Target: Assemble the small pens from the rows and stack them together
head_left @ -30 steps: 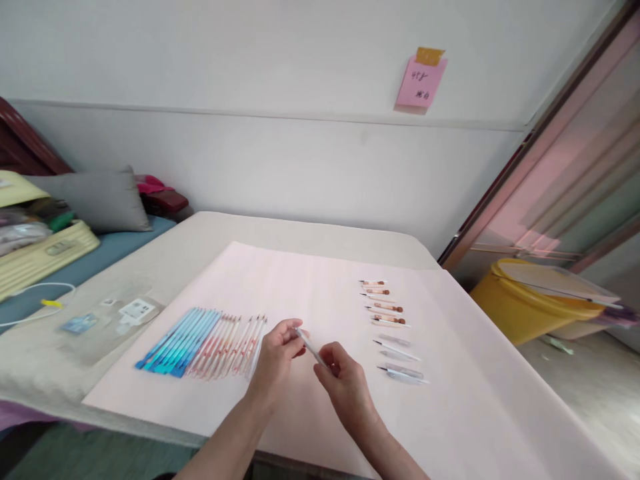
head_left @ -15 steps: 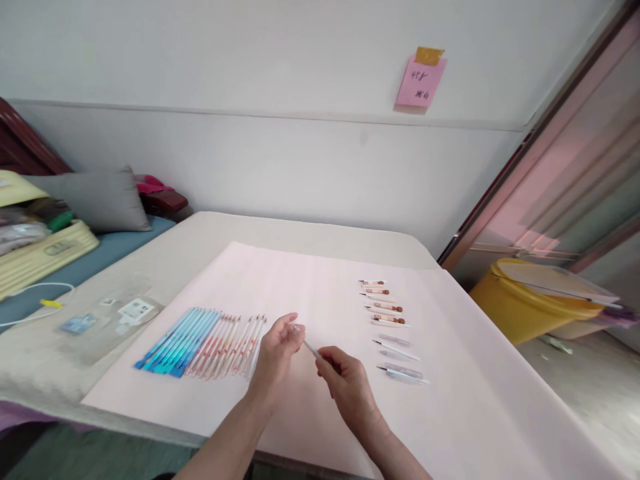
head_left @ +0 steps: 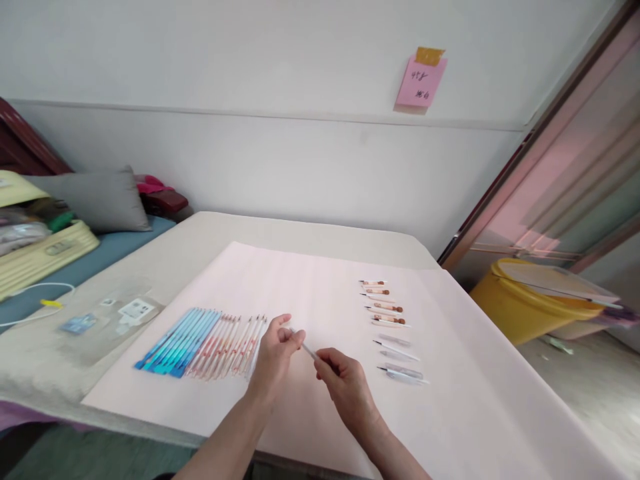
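Between my two hands runs a thin whitish pen part (head_left: 309, 351), like a slim tube or refill; its ends are hidden by fingers. My left hand (head_left: 274, 350) pinches the far end with thumb and fingers. Closed round the near end is my right hand (head_left: 346, 385). Left of my hands lie several blue pens (head_left: 183, 341) side by side, then a row of white pens with pinkish-red patterns (head_left: 227, 347). To the right is a column of pen parts: brown-ended barrels (head_left: 393, 308), clear-grey barrels (head_left: 401, 368) and white refills with dark tips (head_left: 400, 351).
A pale pink sheet (head_left: 300, 287) covers much of the cream table (head_left: 295, 230). At the left lie clear plastic packaging (head_left: 115, 320) and a white cable (head_left: 43, 285). A yellow bin (head_left: 530, 300) stands beyond the right edge. A pink note (head_left: 421, 83) is taped to the wall.
My right hand has shifted slightly toward my left along the pen part, and the left fingertips have closed a little more on it. The laid-out pens are unmoved.
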### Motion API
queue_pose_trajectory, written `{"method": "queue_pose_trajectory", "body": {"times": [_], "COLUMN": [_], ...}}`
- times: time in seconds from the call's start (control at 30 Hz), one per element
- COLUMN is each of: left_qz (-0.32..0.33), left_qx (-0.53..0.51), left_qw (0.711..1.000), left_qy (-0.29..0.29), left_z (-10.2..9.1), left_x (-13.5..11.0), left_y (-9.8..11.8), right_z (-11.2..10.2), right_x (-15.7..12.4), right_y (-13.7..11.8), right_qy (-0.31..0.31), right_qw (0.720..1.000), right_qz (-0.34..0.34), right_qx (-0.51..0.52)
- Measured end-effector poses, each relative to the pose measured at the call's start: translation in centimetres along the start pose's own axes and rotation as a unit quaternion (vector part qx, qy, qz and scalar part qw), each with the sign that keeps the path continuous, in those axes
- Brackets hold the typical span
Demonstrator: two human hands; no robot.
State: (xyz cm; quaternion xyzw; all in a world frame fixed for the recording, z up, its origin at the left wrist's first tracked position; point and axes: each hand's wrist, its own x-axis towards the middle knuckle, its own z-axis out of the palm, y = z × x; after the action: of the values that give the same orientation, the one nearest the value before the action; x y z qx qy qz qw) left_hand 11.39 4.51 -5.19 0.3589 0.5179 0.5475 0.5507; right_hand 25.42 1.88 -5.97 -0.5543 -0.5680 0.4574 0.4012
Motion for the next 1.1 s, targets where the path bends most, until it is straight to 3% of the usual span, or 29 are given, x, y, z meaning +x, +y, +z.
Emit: {"method": "queue_pose_trajectory", "body": {"times": [0.13, 0.3, 0.43, 0.6, 0.8, 0.97, 1.1], "left_qz": [-0.017, -0.011, -0.019, -0.001, -0.009, -0.014, -0.018], "left_qx": [-0.049, -0.017, -0.042, 0.014, -0.002, 0.017, 0.005], "left_qw": [0.998, 1.0, 0.998, 0.999, 0.998, 0.999, 0.998], "left_qy": [-0.045, -0.014, -0.052, -0.029, -0.061, -0.039, -0.056], "left_z": [-0.03, 0.01, 0.05, -0.1, -0.07, 0.01, 0.0], "left_x": [-0.03, -0.13, -0.14, 0.05, 0.09, -0.04, -0.06], "left_y": [-0.03, 0.05, 0.16, -0.07, 0.06, 0.2, 0.4], "right_z": [-0.07, -0.09, -0.1, -0.13, -0.17, -0.21, -0.34], "right_x": [0.02, 0.08, 0.08, 0.04, 0.1, 0.13, 0.11], "right_y": [0.33, 0.44, 0.26, -0.02, 0.01, -0.03, -0.44], "right_qy": [0.003, -0.002, -0.005, -0.003, -0.014, -0.021, -0.064], "right_qw": [1.0, 1.0, 1.0, 1.0, 1.0, 0.999, 0.986], "right_qz": [0.01, 0.014, 0.019, 0.012, 0.012, 0.034, 0.094], "right_qx": [0.0, 0.0, -0.002, -0.008, -0.007, 0.021, 0.119]}}
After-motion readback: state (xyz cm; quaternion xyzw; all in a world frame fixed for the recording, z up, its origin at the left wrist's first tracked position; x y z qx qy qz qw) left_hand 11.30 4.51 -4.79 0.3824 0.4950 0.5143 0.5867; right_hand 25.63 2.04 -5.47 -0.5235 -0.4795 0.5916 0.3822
